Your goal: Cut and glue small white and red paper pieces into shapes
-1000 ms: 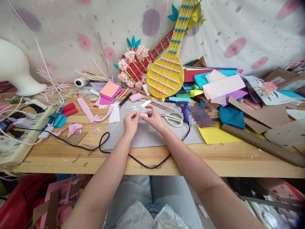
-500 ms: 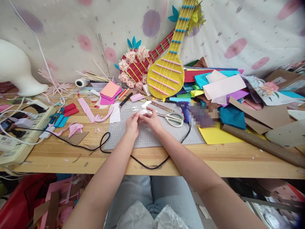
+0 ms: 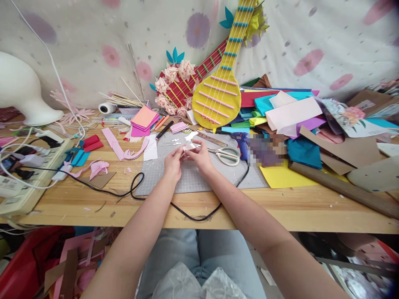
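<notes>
Over a grey cutting mat point(image 3: 190, 178) my two hands meet, fingertips pinched together on a small pale pink paper piece point(image 3: 188, 147). My left hand point(image 3: 173, 162) grips its left edge. My right hand point(image 3: 199, 156) grips its right side, fingers curled. Tiny white paper scraps point(image 3: 175, 142) lie on the mat just beyond the hands. White-handled scissors point(image 3: 227, 155) rest on the mat right of my right hand, with a blue glue gun point(image 3: 240, 141) behind them.
A black cable point(image 3: 137, 185) loops across the wooden table's point(image 3: 102, 203) front. Pink sticky-note stacks point(image 3: 142, 121), a yellow paper guitar point(image 3: 218, 93) and piled coloured sheets point(image 3: 289, 114) crowd the back and right. A power strip point(image 3: 28, 166) sits left.
Both hands have drawn slightly closer together and a little lower over the mat, still pinching the small pink piece. Nothing else has moved.
</notes>
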`<action>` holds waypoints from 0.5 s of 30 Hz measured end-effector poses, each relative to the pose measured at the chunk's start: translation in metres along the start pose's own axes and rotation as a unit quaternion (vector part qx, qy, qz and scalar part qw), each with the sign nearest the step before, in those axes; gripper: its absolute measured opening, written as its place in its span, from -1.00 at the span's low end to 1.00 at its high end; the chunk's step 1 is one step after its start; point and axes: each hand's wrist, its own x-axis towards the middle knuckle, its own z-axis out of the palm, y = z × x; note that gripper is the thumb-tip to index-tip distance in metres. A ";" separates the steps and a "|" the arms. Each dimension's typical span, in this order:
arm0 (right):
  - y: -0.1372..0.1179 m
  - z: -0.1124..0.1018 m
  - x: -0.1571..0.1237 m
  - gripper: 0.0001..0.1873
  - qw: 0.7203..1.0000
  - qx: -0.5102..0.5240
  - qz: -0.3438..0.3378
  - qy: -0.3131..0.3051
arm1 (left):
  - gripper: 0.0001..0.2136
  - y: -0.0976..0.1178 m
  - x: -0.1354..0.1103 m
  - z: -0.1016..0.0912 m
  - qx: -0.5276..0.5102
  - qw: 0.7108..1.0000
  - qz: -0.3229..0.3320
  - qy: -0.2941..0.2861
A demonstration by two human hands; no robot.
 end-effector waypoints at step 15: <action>-0.012 -0.010 -0.004 -0.47 0.999 -0.007 0.030 -0.019 | -0.70 0.005 0.000 -0.006 0.047 0.997 0.061 0.005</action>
